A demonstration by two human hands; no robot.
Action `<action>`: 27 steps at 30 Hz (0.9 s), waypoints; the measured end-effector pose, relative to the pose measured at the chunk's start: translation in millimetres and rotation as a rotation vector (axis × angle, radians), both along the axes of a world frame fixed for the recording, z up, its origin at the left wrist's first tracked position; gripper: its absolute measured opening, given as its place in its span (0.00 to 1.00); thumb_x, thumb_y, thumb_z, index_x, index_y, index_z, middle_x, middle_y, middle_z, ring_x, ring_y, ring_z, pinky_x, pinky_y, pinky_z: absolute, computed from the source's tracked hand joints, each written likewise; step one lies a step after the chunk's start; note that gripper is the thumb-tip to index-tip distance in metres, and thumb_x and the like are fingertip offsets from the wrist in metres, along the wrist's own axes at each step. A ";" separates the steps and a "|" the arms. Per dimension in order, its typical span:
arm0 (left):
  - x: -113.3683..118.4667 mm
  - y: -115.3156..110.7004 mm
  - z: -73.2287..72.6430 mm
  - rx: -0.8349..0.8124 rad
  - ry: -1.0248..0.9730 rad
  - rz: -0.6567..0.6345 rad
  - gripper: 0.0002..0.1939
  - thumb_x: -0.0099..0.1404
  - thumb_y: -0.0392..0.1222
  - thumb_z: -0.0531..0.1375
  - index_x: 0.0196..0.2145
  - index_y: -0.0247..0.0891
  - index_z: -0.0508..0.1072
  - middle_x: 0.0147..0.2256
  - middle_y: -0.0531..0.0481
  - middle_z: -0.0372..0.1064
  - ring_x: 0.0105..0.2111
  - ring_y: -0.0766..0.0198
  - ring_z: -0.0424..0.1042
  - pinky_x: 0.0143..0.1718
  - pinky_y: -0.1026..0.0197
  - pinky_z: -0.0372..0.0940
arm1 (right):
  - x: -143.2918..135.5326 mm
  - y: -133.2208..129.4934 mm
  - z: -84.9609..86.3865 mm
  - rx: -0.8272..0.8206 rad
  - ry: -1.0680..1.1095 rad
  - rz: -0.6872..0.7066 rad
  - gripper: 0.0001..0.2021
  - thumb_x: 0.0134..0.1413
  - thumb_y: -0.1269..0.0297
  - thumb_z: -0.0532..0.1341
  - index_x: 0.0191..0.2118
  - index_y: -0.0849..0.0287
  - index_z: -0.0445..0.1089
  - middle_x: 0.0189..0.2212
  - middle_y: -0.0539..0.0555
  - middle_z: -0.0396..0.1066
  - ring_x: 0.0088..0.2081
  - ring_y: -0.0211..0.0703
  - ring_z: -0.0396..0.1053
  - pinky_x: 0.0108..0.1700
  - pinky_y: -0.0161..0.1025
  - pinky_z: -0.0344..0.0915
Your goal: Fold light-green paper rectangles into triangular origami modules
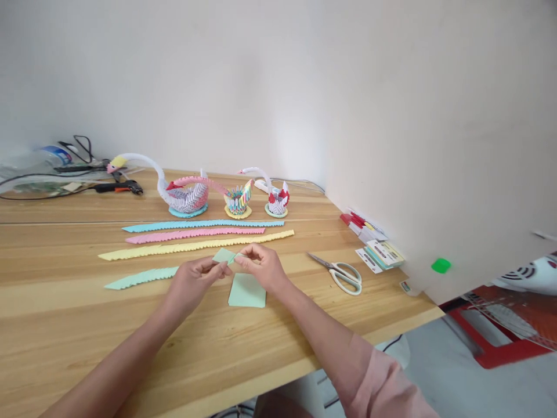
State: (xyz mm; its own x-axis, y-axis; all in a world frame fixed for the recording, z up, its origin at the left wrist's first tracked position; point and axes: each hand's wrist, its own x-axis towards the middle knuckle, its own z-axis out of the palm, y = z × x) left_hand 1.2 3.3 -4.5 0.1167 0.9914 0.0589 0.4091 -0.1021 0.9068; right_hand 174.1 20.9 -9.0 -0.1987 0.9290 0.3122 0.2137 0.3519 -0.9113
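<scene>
Between my two hands is a small piece of light green paper (223, 255), partly folded, held above the table. My left hand (199, 278) pinches its near side with thumb and fingertips. On its right edge the thumb and fingers of my right hand (262, 266) are closed. Just below my right hand lies a stack of square green paper (247, 291). A short green strip of folded pieces (141, 277) runs toward my left hand, which hides its right end. Beyond it lie a yellow strip (195, 246), a pink strip (195, 234) and a blue strip (204, 224).
Three folded-paper swans, a large one (188, 200) and two smaller ones (238, 200) (278, 200), stand near the wall. Scissors (346, 277) and paper packs (380, 255) lie at the right. A glue gun (119, 187) with cables sits at the back left. The table's front edge (278, 386) is close to me.
</scene>
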 end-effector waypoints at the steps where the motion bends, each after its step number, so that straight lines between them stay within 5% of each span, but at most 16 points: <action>1: 0.3 -0.7 1.2 -0.007 -0.004 -0.008 0.15 0.55 0.52 0.58 0.24 0.40 0.76 0.26 0.51 0.74 0.30 0.58 0.70 0.32 0.62 0.62 | -0.5 0.3 -0.2 -0.033 0.034 0.005 0.09 0.46 0.59 0.62 0.27 0.60 0.67 0.25 0.48 0.68 0.28 0.35 0.64 0.33 0.33 0.61; 12: 3.6 -4.2 11.5 -0.007 -0.064 -0.038 0.14 0.54 0.51 0.58 0.22 0.40 0.76 0.24 0.51 0.73 0.28 0.59 0.69 0.30 0.63 0.62 | -0.8 2.0 -0.4 -0.094 0.104 0.027 0.11 0.44 0.57 0.62 0.27 0.60 0.64 0.22 0.46 0.61 0.24 0.32 0.56 0.27 0.30 0.55; 22: 6.4 -3.3 1.1 -0.057 -0.160 -0.034 0.13 0.53 0.50 0.61 0.24 0.37 0.74 0.25 0.50 0.72 0.27 0.61 0.68 0.31 0.62 0.62 | -5.7 -2.0 1.9 -0.084 0.131 -0.019 0.08 0.44 0.62 0.62 0.26 0.60 0.65 0.22 0.45 0.62 0.24 0.31 0.57 0.29 0.31 0.57; 27: 3.9 -0.5 4.0 -0.055 -0.196 -0.041 0.11 0.54 0.48 0.61 0.23 0.38 0.72 0.24 0.52 0.70 0.27 0.63 0.67 0.31 0.63 0.61 | -6.3 -1.3 -0.4 -0.139 0.176 0.074 0.12 0.44 0.63 0.62 0.37 0.59 0.66 0.24 0.46 0.62 0.25 0.32 0.59 0.29 0.31 0.58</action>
